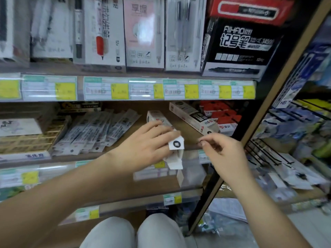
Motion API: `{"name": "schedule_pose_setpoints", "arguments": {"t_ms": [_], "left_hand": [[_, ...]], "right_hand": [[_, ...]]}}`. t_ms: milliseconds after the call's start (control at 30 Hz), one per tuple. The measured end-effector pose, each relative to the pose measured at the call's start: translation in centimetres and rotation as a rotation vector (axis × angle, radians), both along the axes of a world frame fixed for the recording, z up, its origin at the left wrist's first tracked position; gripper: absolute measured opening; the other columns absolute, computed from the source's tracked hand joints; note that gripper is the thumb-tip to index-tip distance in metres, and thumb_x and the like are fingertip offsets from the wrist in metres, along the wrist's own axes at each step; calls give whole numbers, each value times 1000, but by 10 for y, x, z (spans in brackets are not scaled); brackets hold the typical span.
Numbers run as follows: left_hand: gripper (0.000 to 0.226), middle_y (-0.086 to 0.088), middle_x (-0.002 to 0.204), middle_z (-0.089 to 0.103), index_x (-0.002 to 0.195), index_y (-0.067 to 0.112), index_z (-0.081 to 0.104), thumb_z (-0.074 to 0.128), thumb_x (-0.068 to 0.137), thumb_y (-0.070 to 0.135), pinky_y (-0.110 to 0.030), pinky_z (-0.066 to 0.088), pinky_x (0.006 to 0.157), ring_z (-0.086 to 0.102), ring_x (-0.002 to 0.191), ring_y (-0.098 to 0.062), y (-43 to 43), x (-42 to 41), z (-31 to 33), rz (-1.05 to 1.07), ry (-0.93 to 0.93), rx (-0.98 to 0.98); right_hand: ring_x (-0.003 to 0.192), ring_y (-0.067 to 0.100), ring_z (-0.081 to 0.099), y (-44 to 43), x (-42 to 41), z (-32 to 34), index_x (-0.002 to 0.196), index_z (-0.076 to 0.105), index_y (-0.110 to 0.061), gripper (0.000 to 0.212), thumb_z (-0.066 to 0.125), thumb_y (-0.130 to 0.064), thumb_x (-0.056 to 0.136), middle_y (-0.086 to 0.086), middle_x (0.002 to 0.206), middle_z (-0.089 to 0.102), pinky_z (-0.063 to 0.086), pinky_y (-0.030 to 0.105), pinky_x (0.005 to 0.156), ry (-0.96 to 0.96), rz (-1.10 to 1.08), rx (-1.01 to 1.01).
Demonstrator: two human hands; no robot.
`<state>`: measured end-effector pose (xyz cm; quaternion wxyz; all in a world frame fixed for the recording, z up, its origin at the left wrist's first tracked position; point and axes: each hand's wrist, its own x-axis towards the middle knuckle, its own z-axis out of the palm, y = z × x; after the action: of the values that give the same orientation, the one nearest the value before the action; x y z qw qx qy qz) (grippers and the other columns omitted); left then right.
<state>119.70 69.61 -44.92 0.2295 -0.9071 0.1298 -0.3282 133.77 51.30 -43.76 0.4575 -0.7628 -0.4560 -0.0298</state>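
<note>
My left hand (148,140) grips a long white pen box (176,144) at the front edge of the middle shelf; the box's end flap with a round black mark faces me, and its far end (154,116) reaches back onto the shelf. My right hand (222,149) hovers just right of the box with thumb and forefinger pinched together. Whether something tiny sits between those fingertips cannot be made out.
A second white pen box (193,118) lies diagonally on the shelf behind, beside red and white boxes (221,114). Flat refill packets (95,129) fan out at left. Upright pen cartons (145,33) fill the shelf above. A slanted shelf post (259,119) and wire hooks (265,154) stand right.
</note>
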Motion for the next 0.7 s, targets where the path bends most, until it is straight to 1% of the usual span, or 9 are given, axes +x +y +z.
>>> {"name": "schedule_pose_setpoints", "arguments": {"t_ms": [133,267,367,433,500,567,600,633,700], "left_hand": [[42,-12,131,53,115,9,58,67,73,6,-44,29,106,46,119,-31,23,-3,-18,159,129,-36],[41,-14,138,47,101,18,64,78,64,27,-46,26,109,37,128,-32,27,-12,-19,360,275,-191],[36,-8,147,36,107,28,61,65,74,44,-42,32,107,30,136,-26,16,-30,-15,340,305,-426],[29,-2,145,37,106,29,59,53,80,39,-32,31,104,31,134,-16,3,-43,-3,228,294,-683],[20,6,128,51,89,22,62,45,79,28,-22,34,98,39,123,-3,3,-49,7,198,178,-893],[23,5,105,61,84,15,64,43,75,21,-27,47,84,52,104,-7,22,-45,11,360,4,-912],[29,-1,106,64,93,14,65,44,76,22,-32,50,81,56,101,-17,39,-40,10,525,-4,-887],[37,-8,115,63,110,16,63,45,80,28,-36,51,82,58,103,-25,56,-33,8,749,76,-868],[58,-12,133,52,137,19,43,50,85,45,-38,48,92,53,115,-32,81,-22,-2,1122,342,-844]], "right_hand": [[72,-2,58,12,4,-10,87,72,-18,16,62,-6,85,-14,75,67,43,8,61,14,10,-23],[72,2,57,23,5,-17,86,71,-19,15,62,-7,85,-11,73,67,42,8,59,-10,31,-45],[73,1,57,28,7,-21,85,71,-21,16,63,-7,84,-13,73,66,43,9,60,-28,38,-47],[75,1,59,31,7,-23,86,71,-21,18,63,-6,83,-12,75,67,44,10,62,-23,47,-47],[78,2,60,33,7,-25,85,71,-20,18,64,-4,83,-10,78,69,45,9,65,-6,61,-29],[78,2,60,37,5,-25,85,71,-19,18,64,-2,83,-8,78,70,45,8,65,4,69,-16],[78,2,60,38,3,-26,85,71,-18,18,64,-3,83,-8,79,70,45,8,65,10,74,-19],[78,2,60,39,0,-26,85,71,-18,17,63,-4,83,-8,78,70,45,8,65,16,80,-23],[78,2,59,42,-5,-27,85,71,-20,17,63,-5,84,-10,77,68,44,8,64,19,97,-29]]}}
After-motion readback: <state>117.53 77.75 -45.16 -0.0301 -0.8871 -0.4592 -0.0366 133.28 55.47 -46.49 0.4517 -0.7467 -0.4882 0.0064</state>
